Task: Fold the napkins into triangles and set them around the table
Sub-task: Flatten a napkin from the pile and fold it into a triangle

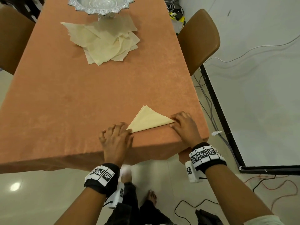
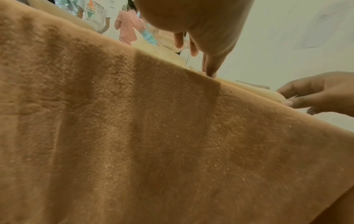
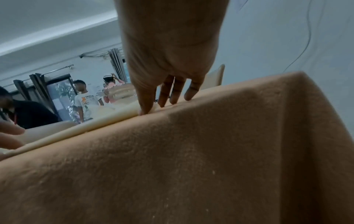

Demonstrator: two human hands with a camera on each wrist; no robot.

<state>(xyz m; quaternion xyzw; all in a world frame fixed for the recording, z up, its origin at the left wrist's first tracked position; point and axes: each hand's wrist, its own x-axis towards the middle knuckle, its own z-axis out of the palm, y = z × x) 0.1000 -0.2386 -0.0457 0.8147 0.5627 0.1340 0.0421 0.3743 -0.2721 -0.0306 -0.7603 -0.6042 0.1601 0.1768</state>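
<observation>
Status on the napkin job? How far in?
Early. Done: one folded napkin is already a triangle at the table's near edge. In hand: the left hand and right hand press its two ends, fingers fairly straight. Left: the pile of unfolded napkins beside the silver bowl; no other placed napkins visible.

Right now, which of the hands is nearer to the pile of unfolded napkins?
Left. The left hand presses the folded napkin's near-left corner, more directly below the pile; the right hand holds the right corner, farther off.
</observation>
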